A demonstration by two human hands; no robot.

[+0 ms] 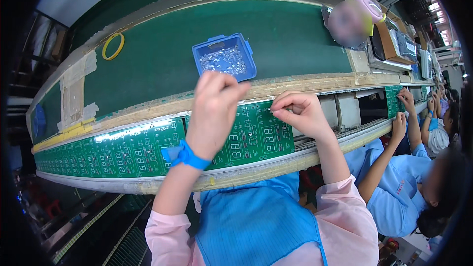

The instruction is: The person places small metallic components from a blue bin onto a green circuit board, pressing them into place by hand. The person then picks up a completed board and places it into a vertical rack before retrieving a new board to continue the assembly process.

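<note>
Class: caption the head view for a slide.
Left hand near a blue tray of clear parts, right hand over a green circuit board.

Glossy circuit board [152, 149] — plastic tray [250, 65]

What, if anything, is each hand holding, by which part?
Right hand: apparently a tiny part at thumb and index fingertips, over the green circuit board; too small to tell which end is gripped. Left hand, near the blue tray: cannot tell.

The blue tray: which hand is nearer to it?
Left. The left hand is at the near edge of the blue tray in this view; the right hand is farther right, over the green circuit board.
</note>
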